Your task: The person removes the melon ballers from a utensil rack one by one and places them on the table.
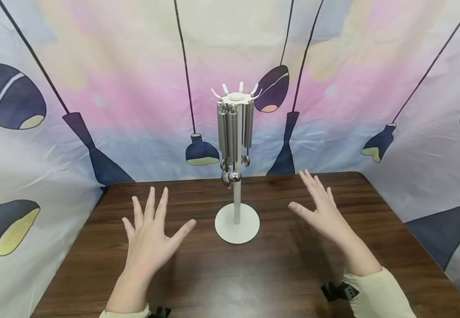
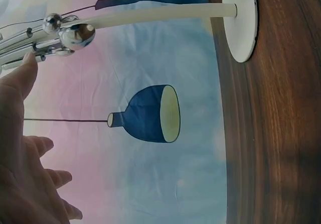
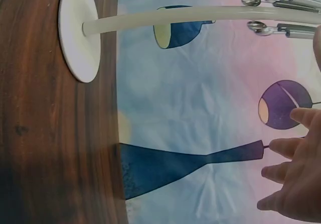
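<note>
A white stand with a round base and a crown of hooks rises from the table. From some hooks hang several silver utensils with thick cylindrical handles and small, shiny, rounded heads; their exact kind cannot be made out. My left hand is to the left of the stand, fingers spread and holding nothing. On the opposite side, my right hand has its fingers extended and is also without an object. Both hands appear apart from the stand. The wrist views show the utensil heads beside the white pole.
The dark brown wooden table has its back edge close to a hanging cloth printed with pendant lamps. More of this cloth covers both sides. Dark straps with small devices are at the wrists.
</note>
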The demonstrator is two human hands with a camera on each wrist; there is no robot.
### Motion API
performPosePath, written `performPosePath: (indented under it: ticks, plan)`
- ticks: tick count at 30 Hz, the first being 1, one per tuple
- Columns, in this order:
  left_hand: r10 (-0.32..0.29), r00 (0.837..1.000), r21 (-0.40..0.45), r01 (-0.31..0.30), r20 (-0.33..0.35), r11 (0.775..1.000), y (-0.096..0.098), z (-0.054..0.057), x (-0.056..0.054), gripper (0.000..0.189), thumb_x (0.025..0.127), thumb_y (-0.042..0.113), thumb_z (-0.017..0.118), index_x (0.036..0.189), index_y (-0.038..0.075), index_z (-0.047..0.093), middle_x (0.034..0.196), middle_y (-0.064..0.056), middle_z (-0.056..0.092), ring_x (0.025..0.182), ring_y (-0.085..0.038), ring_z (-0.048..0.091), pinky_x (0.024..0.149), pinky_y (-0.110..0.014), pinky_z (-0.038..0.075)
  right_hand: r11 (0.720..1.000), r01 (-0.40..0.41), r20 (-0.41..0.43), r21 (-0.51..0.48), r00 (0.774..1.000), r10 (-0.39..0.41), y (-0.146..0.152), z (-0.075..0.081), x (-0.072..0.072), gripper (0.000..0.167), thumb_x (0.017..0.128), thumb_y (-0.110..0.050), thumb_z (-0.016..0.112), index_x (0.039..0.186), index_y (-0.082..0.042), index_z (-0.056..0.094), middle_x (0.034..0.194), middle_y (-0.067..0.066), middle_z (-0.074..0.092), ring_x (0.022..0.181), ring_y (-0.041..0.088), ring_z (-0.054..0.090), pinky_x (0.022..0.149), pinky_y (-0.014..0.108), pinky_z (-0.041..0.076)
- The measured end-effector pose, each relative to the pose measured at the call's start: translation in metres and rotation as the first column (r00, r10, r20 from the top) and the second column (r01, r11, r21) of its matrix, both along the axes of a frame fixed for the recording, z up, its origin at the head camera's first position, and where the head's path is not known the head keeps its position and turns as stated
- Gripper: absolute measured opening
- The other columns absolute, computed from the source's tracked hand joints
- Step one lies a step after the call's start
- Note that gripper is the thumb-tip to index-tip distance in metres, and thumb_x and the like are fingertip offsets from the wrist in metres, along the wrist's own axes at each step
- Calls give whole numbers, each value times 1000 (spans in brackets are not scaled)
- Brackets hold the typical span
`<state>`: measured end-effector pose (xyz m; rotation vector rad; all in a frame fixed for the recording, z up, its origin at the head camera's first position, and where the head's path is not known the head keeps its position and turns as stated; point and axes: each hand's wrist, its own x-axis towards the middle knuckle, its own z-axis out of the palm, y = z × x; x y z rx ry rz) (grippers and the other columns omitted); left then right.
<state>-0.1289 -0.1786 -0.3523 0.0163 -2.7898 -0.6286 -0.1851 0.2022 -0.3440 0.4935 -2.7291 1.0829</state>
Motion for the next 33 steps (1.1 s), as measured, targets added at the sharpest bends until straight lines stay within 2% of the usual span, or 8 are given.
performPosePath:
  ticks: [4, 10, 15, 17, 20, 24, 28, 33]
  plan:
    - [-19, 999, 68, 21, -30, 997, 4, 6, -2, 96, 88, 70, 54, 160, 30, 6, 168, -5, 0, 151, -40, -16, 109, -78, -2, 997, -29, 26, -70, 999, 31, 1, 12, 0, 79, 98, -37, 61, 160, -26, 14, 167, 9, 11, 154, 37, 2, 119, 64, -3]
    - [-37, 991, 193, 63, -132, 979, 11, 11, -6, 85, 91, 59, 61, 159, 26, 21, 166, -4, 18, 154, -37, 2, 114, -71, 11, 991, -22, 73, -131, 997, 31, -3, 32, -2, 70, 101, -39, 56, 158, -36, 17, 167, 4, 15, 153, 38, 13, 113, 71, 17]
    - [-28, 971, 313, 104, -238, 944, 17, 12, -10, 73, 93, 45, 65, 155, 22, 34, 162, -3, 32, 153, -30, 18, 114, -68, 21, 966, -45, 22, -255, 998, 53, -11, 46, -10, 60, 102, -33, 55, 156, -29, 30, 163, 3, 30, 151, 30, 23, 117, 64, 21]
    - [-22, 956, 358, 131, -293, 925, 21, 12, -11, 68, 93, 38, 67, 152, 20, 40, 158, -4, 38, 150, -29, 26, 114, -65, 24, 950, -57, -10, -308, 998, 57, -15, 53, -13, 57, 102, -30, 56, 154, -24, 35, 159, 2, 37, 150, 25, 28, 118, 57, 25]
    - [-9, 923, 404, 177, -384, 897, 26, 10, -13, 59, 92, 29, 70, 146, 18, 50, 151, -5, 49, 143, -28, 39, 112, -56, 32, 923, -72, -45, -377, 997, 60, -20, 63, -18, 52, 102, -29, 55, 151, -19, 41, 155, 2, 45, 145, 20, 38, 117, 44, 34]
    - [-4, 883, 440, 237, -469, 866, 35, 10, -16, 48, 90, 21, 72, 137, 14, 60, 139, -7, 59, 129, -24, 53, 104, -33, 43, 889, -95, -87, -449, 994, 63, -25, 77, -23, 47, 103, -29, 53, 148, -14, 47, 150, 4, 51, 138, 18, 48, 112, 27, 40]
    - [-11, 842, 456, 303, -539, 837, 43, 12, -20, 37, 90, 13, 72, 126, 8, 66, 126, -11, 65, 113, -19, 61, 90, -14, 48, 863, -121, -132, -491, 989, 63, -29, 91, -30, 44, 103, -28, 54, 144, -14, 52, 145, 5, 55, 135, 14, 51, 112, 26, 39]
    - [-13, 804, 472, 361, -594, 804, 54, 18, -27, 25, 90, 8, 71, 115, 4, 71, 113, -13, 70, 97, -16, 65, 77, -10, 51, 832, -176, -206, -526, 976, 77, -36, 107, -41, 40, 101, -22, 56, 139, -10, 57, 140, 8, 60, 128, 9, 56, 110, 26, 41]
